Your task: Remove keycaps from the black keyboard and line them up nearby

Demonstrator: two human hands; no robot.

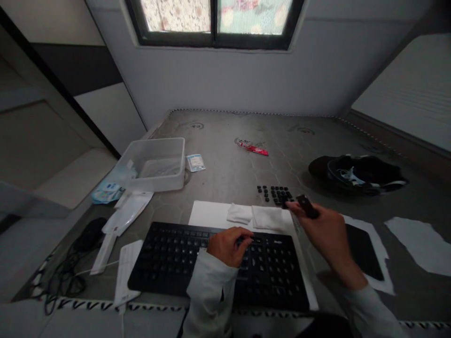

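A black keyboard [165, 263] lies across the front of the table, partly on a white sheet [204, 211]. Over its right-middle keys is my left hand [227, 246], thumb and forefinger pinched together; I cannot make out anything between the tips. My right hand [326, 232] is beyond the keyboard's right end, closed around a short dark block-like tool [307, 206]. One of its fingertips reaches the near edge of a group of loose black keycaps [276, 193]. Two folded white cloths [268, 217] rest on the sheet between the keyboard and the keycaps.
At the left stands a clear plastic box [158, 183], with a small packet [196, 162] beside it. A white power strip [128, 272] and a cabled black mouse [89, 234] lie front left. A red-and-clear item [257, 149], a black cap-like thing [355, 176] and a black pad [362, 251] lie farther right.
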